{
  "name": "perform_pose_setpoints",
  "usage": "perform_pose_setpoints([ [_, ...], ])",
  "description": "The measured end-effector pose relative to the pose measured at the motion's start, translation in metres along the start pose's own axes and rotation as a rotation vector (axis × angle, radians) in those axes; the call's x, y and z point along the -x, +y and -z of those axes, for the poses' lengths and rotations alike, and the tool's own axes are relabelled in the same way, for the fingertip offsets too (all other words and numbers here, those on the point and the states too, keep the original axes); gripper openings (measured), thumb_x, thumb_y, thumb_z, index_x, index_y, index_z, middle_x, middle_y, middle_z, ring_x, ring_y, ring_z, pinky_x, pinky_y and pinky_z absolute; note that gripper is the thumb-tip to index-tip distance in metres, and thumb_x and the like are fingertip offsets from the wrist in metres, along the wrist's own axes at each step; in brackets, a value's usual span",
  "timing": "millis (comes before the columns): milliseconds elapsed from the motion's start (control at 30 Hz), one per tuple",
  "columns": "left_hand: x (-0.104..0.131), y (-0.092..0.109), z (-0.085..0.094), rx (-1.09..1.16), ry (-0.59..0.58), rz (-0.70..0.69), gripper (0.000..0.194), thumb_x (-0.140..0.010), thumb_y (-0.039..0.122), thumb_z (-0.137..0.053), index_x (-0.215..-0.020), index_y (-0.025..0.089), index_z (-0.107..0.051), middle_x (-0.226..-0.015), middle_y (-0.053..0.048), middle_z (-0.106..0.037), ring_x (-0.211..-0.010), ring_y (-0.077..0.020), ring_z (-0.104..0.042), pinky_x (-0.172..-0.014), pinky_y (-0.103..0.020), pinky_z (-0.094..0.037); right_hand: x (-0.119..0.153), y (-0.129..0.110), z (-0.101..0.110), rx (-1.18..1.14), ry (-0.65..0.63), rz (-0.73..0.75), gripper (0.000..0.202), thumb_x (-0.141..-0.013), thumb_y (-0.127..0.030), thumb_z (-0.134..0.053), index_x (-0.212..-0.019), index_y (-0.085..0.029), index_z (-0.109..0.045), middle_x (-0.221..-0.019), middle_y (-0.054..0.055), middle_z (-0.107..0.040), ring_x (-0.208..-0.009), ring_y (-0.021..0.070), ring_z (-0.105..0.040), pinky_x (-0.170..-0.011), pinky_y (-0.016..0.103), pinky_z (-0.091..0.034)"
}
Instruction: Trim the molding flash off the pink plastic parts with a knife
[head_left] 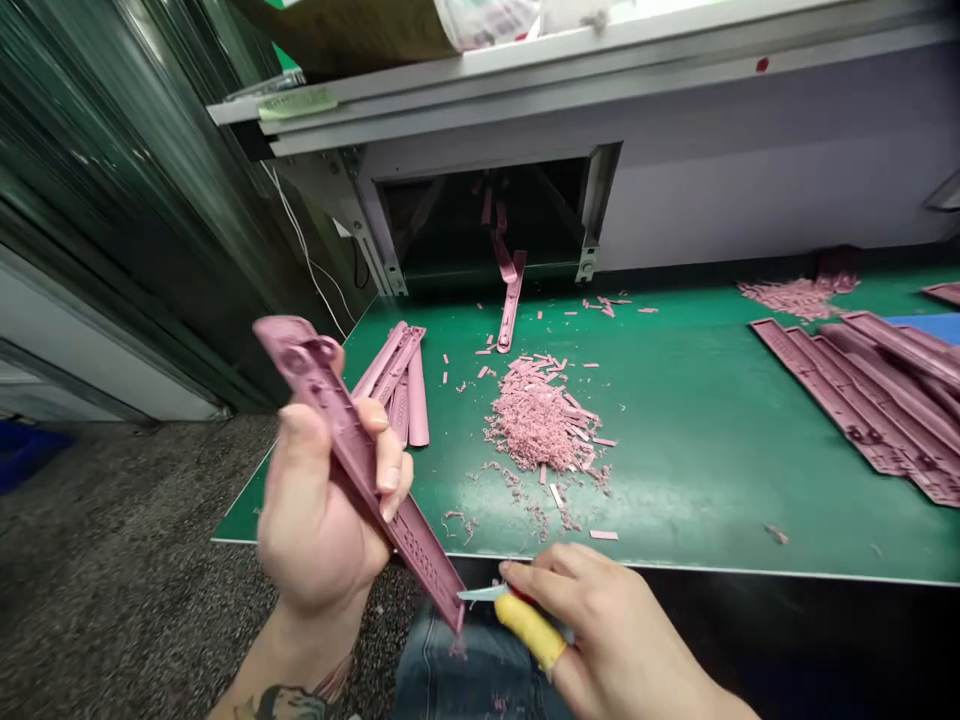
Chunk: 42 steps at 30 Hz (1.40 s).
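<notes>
Head cam: L hand [322,515] curled round pink pc [346,432], R hand [604,620] palm-down.

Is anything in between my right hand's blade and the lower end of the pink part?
Nothing visible. The blade in the right hand already reaches the lower end of the pink part, held in the left hand. The shavings pile lies beyond, on the green table, outside that gap.
</notes>
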<state>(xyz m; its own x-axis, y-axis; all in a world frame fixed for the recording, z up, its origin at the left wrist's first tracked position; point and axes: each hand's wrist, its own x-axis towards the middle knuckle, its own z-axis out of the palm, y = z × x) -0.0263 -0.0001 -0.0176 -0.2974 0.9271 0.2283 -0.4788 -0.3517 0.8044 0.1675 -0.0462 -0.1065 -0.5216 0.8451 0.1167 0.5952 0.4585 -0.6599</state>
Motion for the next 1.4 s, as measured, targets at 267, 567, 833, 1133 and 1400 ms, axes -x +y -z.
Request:
perform_pose_setpoints([
  [267,0.04,0.013,-0.019,-0.278,-0.127,-0.118,0.032,-0.075,0.051,-0.067,-0.105,0.041,-0.063,-0.067,0.006,-0.065,-0.042,-0.013,-0.051,-0.042,-0.029,-0.04,-0.005,-0.008,-0.012,0.139,-0.007,-0.109,0.019,-0.09,-0.03,-0.052,-0.1,-0.032,-0.068,-0.082,0.001,-0.063,-0.073,0.0175,-0.059,-0.066,0.027,-0.039],
  [567,0.029,0.017,-0.018,-0.114,-0.044,-0.157,0.034,-0.097,0.048,-0.029,-0.114,0.042,-0.057,-0.064,0.008,-0.061,-0.036,-0.0069,-0.037,-0.037,-0.024,-0.034,-0.008,0.0,-0.004,-0.066,0.131,-0.043,0.024,-0.094,-0.026,-0.044,-0.094,-0.022,-0.068,-0.073,0.002,-0.063,-0.065,0.0157,-0.056,-0.062,0.026,-0.04],
  [833,-0.01,-0.002,0.017,-0.222,0.225,-0.129,0.028,-0.094,0.038,-0.047,-0.118,0.03,-0.058,-0.105,0.001,-0.063,-0.093,-0.0119,-0.06,-0.081,-0.022,-0.052,-0.014,-0.006,-0.012,-0.607,0.2,0.199,0.024,-0.079,-0.036,-0.069,-0.093,-0.018,-0.064,-0.083,0.004,-0.07,-0.073,0.015,-0.064,-0.068,0.023,-0.049],
  [1133,0.017,-0.027,0.045,-1.306,-1.098,-0.705,0.055,-0.086,0.019,-0.056,-0.14,0.028,-0.044,-0.107,-0.009,-0.072,-0.086,-0.023,-0.067,-0.081,-0.036,-0.053,-0.016,0.005,0.065,-0.849,-0.206,-0.11,0.039,-0.084,-0.057,-0.057,-0.09,-0.018,-0.057,-0.074,0.0,-0.058,-0.054,0.0078,-0.045,-0.049,0.018,-0.038],
  [1400,-0.021,0.021,0.033,-1.457,-1.151,-0.637,0.058,-0.087,0.002,-0.04,-0.133,0.035,-0.052,-0.129,-0.005,-0.063,-0.124,-0.0286,-0.051,-0.106,-0.052,-0.034,-0.009,0.011,0.067,-0.001,0.18,0.286,0.027,-0.099,-0.034,-0.037,-0.114,-0.022,-0.055,-0.091,0.004,-0.067,-0.075,0.0144,-0.06,-0.066,0.025,-0.043],
])
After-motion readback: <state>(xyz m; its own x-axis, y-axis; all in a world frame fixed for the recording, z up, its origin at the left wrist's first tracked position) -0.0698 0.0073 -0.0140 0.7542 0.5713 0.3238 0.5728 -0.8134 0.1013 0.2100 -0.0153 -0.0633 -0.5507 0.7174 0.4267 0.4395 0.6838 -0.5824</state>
